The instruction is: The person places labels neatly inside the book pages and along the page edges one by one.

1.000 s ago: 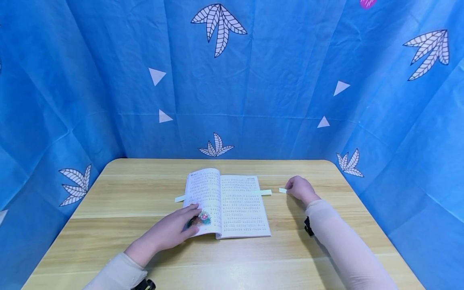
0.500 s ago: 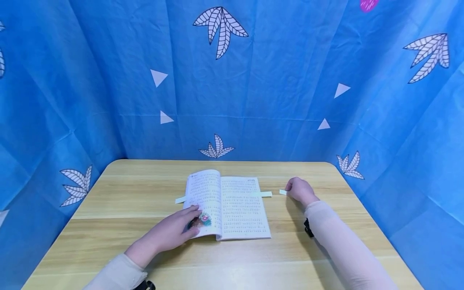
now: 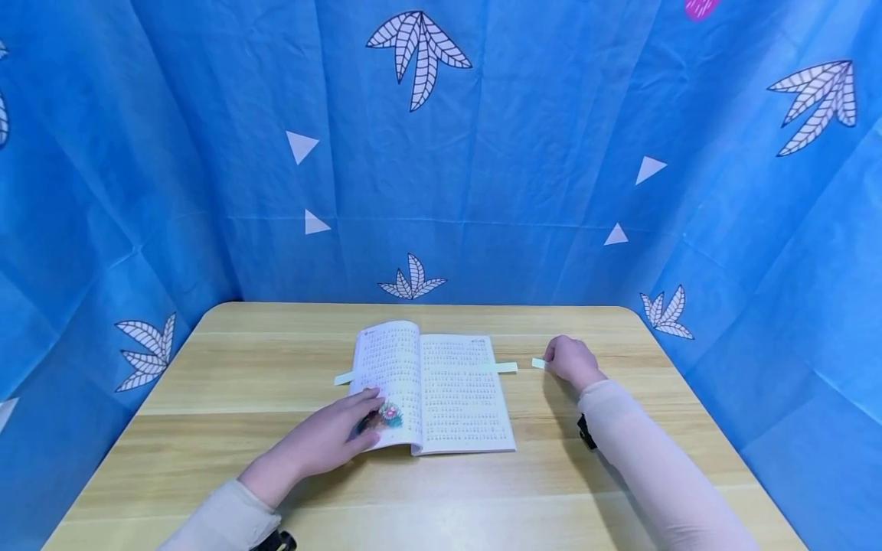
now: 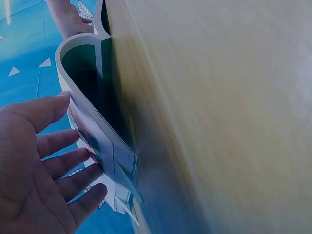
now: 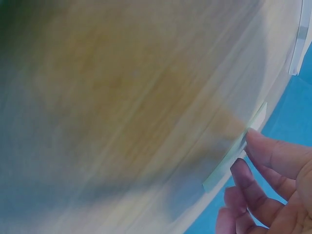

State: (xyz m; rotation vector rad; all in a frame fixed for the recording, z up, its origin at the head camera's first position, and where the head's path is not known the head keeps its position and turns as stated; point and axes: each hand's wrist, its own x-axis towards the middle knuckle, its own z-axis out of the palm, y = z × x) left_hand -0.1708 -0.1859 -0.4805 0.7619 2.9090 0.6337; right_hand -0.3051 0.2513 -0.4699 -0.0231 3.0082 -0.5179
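An open book [image 3: 463,405] with printed pages lies on the table, its left-hand pages bulging upward. My left hand [image 3: 324,438] rests on the lower left page beside a flower picture [image 3: 390,414]. In the left wrist view its fingers [image 4: 63,163] are extended and lightly bent against the page. Right of the book, my right hand [image 3: 573,360] pinches a pale green paper strip [image 5: 222,170] at the tabletop, thumb on its edge. Only the strip's left end shows in the head view; the hand covers the rest.
One pale strip [image 3: 506,367] sticks out from the book's right page and another [image 3: 343,378] from its left side. The wooden table [image 3: 441,505] reaches back to a blue patterned curtain [image 3: 537,153].
Both hands, the book and the strips stay where they were. Only the head view shifts very slightly.
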